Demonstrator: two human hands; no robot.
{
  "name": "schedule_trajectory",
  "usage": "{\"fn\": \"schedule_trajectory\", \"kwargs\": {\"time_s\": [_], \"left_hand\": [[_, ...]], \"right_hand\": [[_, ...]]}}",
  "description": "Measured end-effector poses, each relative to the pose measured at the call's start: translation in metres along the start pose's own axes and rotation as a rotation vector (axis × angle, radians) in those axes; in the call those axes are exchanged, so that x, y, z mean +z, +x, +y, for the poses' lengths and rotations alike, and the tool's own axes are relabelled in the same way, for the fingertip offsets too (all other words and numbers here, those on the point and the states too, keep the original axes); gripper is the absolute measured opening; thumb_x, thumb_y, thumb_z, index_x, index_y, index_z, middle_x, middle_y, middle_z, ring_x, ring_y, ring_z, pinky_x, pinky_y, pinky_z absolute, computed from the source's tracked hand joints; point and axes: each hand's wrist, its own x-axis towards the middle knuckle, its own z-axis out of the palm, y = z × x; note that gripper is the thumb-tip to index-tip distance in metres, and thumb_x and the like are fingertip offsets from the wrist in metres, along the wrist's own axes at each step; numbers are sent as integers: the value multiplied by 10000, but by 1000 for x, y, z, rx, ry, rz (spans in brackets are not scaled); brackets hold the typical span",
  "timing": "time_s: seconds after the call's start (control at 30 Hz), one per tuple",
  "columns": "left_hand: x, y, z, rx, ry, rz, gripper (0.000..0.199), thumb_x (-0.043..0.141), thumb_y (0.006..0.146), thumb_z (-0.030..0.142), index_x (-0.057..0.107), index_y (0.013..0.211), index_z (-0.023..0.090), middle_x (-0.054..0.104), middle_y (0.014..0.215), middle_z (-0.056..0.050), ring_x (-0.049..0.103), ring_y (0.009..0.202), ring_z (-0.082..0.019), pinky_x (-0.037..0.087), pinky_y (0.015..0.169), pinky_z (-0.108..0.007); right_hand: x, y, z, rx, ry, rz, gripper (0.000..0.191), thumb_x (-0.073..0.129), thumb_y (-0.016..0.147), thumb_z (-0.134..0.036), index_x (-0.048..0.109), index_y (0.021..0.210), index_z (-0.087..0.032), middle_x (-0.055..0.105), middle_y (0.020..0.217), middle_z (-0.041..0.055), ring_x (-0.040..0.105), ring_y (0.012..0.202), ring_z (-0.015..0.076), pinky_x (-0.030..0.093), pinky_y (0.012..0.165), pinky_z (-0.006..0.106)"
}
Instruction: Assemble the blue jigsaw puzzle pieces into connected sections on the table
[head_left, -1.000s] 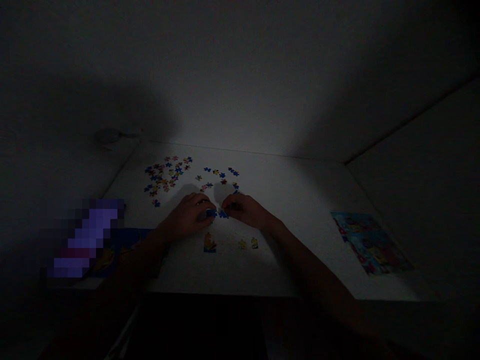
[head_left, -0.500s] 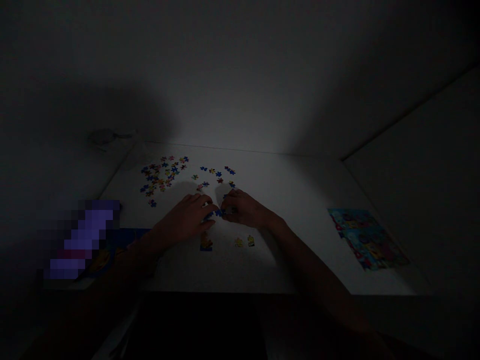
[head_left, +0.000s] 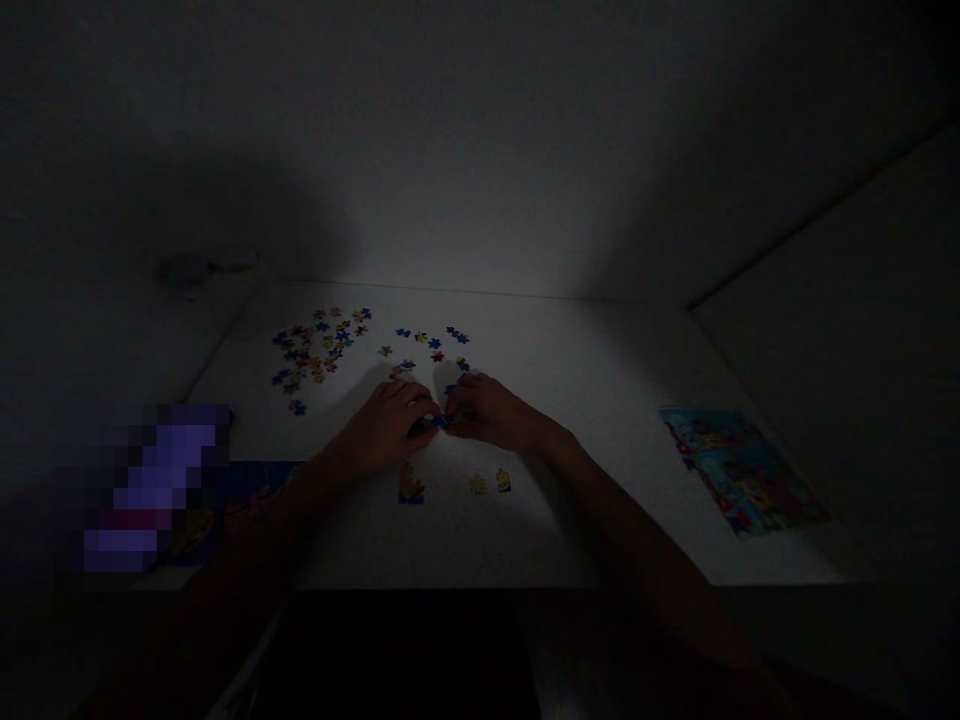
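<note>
Close together over the middle of the white table, my left hand point(head_left: 391, 420) and my right hand point(head_left: 489, 412) pinch blue jigsaw puzzle pieces point(head_left: 441, 422) between them. The fingers cover most of these pieces, so I cannot tell whether they are joined. Just below my left hand lies a small joined strip of puzzle pieces point(head_left: 410, 485), orange with a blue edge. A yellow puzzle piece point(head_left: 478, 484) and a yellow-and-dark puzzle piece point(head_left: 503, 480) lie below my right hand. Several loose pieces point(head_left: 435, 343) are scattered beyond my fingers.
A larger spread of loose puzzle pieces point(head_left: 315, 350) covers the table's far left. At the near left is a blue printed picture point(head_left: 247, 490), partly under my left forearm, beside a blurred-out purple object point(head_left: 161, 480). A colourful picture sheet point(head_left: 746, 470) lies at the right. Walls border the table.
My left fingers have closed in nearer to my right hand around the blue pieces. The view has shifted slightly; the other pieces lie as before.
</note>
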Motion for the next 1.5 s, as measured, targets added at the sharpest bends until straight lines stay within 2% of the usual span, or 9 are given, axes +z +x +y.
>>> {"fn": "schedule_trajectory", "kwargs": {"time_s": [0.27, 0.6, 1.0, 1.2, 1.37, 1.5], "left_hand": [[1, -3, 3, -25, -5, 17, 199, 586, 919, 289, 660, 1091, 221, 612, 1135, -66, 517, 1100, -258, 389, 997, -441], [6, -2, 1, -19, -32, 18, 209, 541, 937, 289, 662, 1092, 218, 609, 1128, -71, 515, 1104, -263, 393, 988, -452], [8, -4, 0, 41, -39, 12, 222, 504, 966, 282, 679, 1092, 229, 612, 1130, -70, 521, 1091, -251, 407, 966, -438], [9, -4, 0, 42, -29, 19, 201, 543, 950, 261, 690, 1083, 226, 616, 1116, -68, 526, 1082, -248, 405, 967, -432], [10, -4, -1, 48, -40, 21, 200, 567, 933, 244, 693, 1088, 231, 620, 1108, -66, 531, 1086, -249, 405, 967, -425], [9, -5, -1, 61, 1, 24, 215, 547, 949, 258, 687, 1111, 238, 622, 1134, -65, 536, 1087, -242, 409, 966, -417]], "right_hand": [[-6, -1, -2, 34, 14, -20, 113, 731, 807, -258, 701, 899, -199, 633, 912, 48, 551, 915, 214, 383, 847, 351], [-5, -1, -2, 52, 6, -43, 121, 736, 807, -262, 692, 908, -211, 617, 898, 26, 549, 886, 189, 381, 821, 318], [-4, -1, 3, 48, 19, -45, 137, 735, 798, -274, 692, 916, -218, 632, 909, 27, 557, 906, 204, 378, 842, 338], [-4, -1, 2, 41, -4, -60, 138, 720, 831, -307, 686, 922, -208, 634, 923, 35, 567, 925, 206, 386, 849, 336], [-10, -3, 2, 30, 68, -34, 104, 693, 841, -255, 691, 935, -210, 648, 943, 31, 578, 928, 198, 410, 861, 338], [-22, -7, 11, 146, 116, 147, 153, 607, 855, -139, 697, 964, -197, 673, 986, 57, 600, 948, 196, 448, 857, 342]]}}
